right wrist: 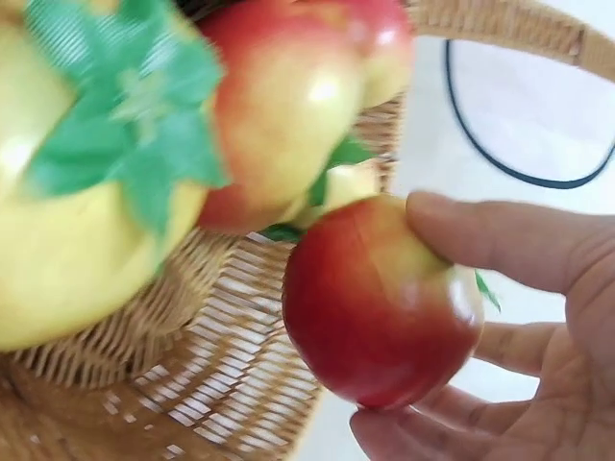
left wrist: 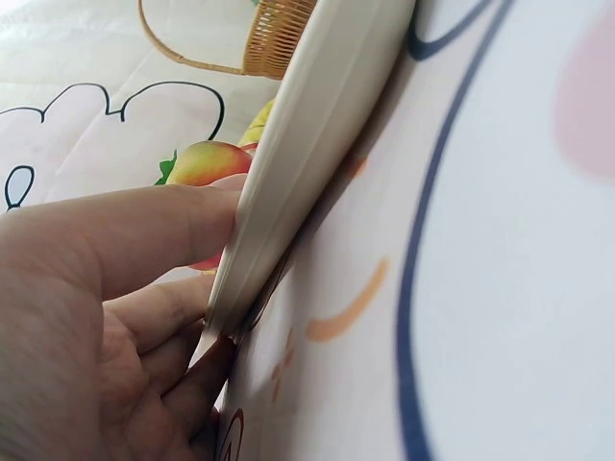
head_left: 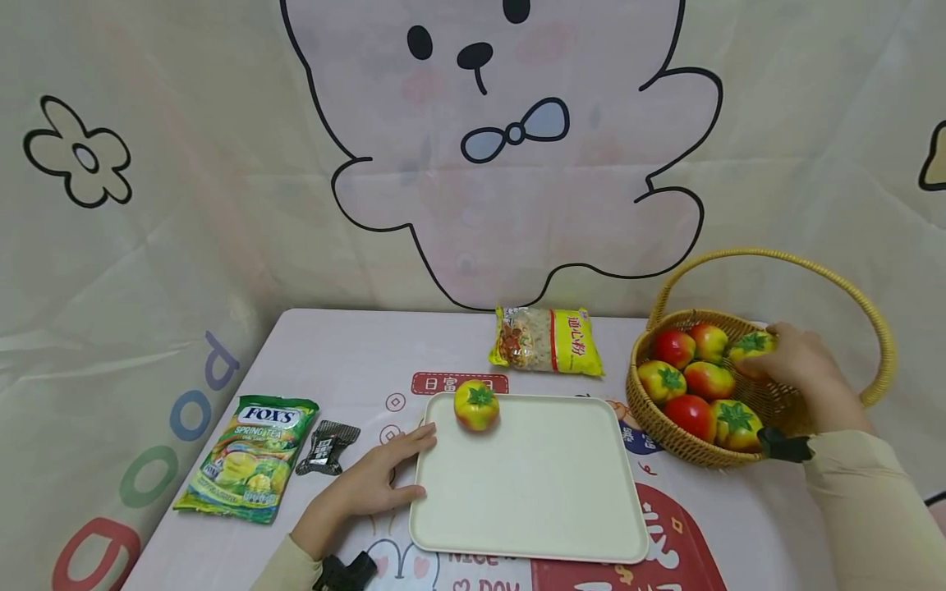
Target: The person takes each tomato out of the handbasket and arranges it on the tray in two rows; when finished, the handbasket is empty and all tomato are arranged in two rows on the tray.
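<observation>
In the head view my right hand (head_left: pixel 801 361) reaches into the wicker basket (head_left: pixel 636 394) and grips a red-and-yellow toy tomato (right wrist: pixel 384 303) with a green leafy top. The right wrist view shows thumb and fingers around its sides, by the basket wall. Several similar toy tomatoes (head_left: pixel 689 417) lie in the basket. My left hand (head_left: pixel 369 484) rests at the left edge of the pale rectangular tray (head_left: pixel 532 484), its fingers fairly straight and fingertips touching the rim. One yellow-and-red toy tomato (head_left: pixel 476 406) sits at the tray's far left corner.
Left of the tray lie a green candy bag (head_left: pixel 250 460) and a small black wrapped packet (head_left: pixel 328 447). Behind the tray is a yellow food packet (head_left: pixel 547 341). The basket's tall handle (head_left: pixel 776 256) arches above its opening. A printed curtain (head_left: pixel 222 205) hangs behind the table.
</observation>
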Motion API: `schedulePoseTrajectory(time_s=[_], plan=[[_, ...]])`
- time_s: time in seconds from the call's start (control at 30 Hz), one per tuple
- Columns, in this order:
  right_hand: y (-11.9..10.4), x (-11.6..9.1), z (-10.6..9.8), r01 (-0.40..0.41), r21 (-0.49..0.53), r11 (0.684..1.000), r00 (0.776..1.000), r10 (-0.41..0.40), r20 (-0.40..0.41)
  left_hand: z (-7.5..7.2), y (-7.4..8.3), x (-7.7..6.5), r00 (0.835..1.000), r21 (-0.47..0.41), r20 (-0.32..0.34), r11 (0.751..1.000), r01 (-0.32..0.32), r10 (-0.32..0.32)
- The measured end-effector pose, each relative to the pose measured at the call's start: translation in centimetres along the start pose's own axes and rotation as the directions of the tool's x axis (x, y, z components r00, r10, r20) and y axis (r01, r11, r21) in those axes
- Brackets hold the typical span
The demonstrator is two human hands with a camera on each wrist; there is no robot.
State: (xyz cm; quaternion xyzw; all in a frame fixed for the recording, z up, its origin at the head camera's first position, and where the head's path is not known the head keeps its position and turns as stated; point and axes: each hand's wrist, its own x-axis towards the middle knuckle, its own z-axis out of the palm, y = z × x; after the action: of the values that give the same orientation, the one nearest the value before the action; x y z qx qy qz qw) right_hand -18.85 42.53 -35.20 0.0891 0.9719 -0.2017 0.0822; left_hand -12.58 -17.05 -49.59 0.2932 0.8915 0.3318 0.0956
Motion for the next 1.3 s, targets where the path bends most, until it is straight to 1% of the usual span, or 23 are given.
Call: schedulePoseTrajectory(time_s=[0.23, 0.37, 0.57, 0.63, 0.87, 1.1, 1.23, 1.3], plan=[[-2.0, -1.0, -0.5, 0.063, 0.065, 0.996, 0.998, -0.064, 0.015, 0.0, 0.0, 0.0, 1.000, -0.002, -0.003, 1.000, 0.002, -0.002], [-3.1, -1.6, -0.5, 0.089, 0.068, 0.994, 0.996, -0.088, -0.013, 0.0, 0.0, 0.0, 1.000, -0.001, -0.005, 1.000, -0.001, 0.001], [-4.9, -2.7, 0.4, 0.130, 0.128, 0.983, 0.991, -0.123, -0.057, 0.1, -0.1, 0.1, 1.000, 0.006, -0.001, 1.000, -0.017, 0.017], [-5.5, -3.0, 0.9, 0.139, 0.155, 0.978, 0.989, -0.130, -0.066, 0.1, -0.2, 0.2, 1.000, 0.010, -0.001, 1.000, -0.021, 0.021], [-7.9, -3.8, 3.0, 0.206, 0.218, 0.954, 0.973, -0.176, -0.149, 0.1, -0.2, 0.1, 1.000, 0.013, -0.005, 1.000, -0.015, 0.015], [-10.5, -4.2, 5.4, 0.226, 0.291, 0.930, 0.970, -0.188, -0.153, 0.2, -0.3, 0.1, 1.000, 0.018, -0.007, 1.000, -0.023, 0.023], [-11.9, -4.2, 7.0, 0.246, 0.351, 0.903, 0.967, -0.203, -0.156, 0.2, -0.3, 0.1, 0.999, 0.017, -0.010, 0.999, -0.031, 0.031], [-12.4, -4.3, 7.9, 0.262, 0.392, 0.882, 0.963, -0.214, -0.164, 0.1, -0.3, 0.1, 0.999, 0.018, -0.014, 0.999, -0.039, 0.039]])
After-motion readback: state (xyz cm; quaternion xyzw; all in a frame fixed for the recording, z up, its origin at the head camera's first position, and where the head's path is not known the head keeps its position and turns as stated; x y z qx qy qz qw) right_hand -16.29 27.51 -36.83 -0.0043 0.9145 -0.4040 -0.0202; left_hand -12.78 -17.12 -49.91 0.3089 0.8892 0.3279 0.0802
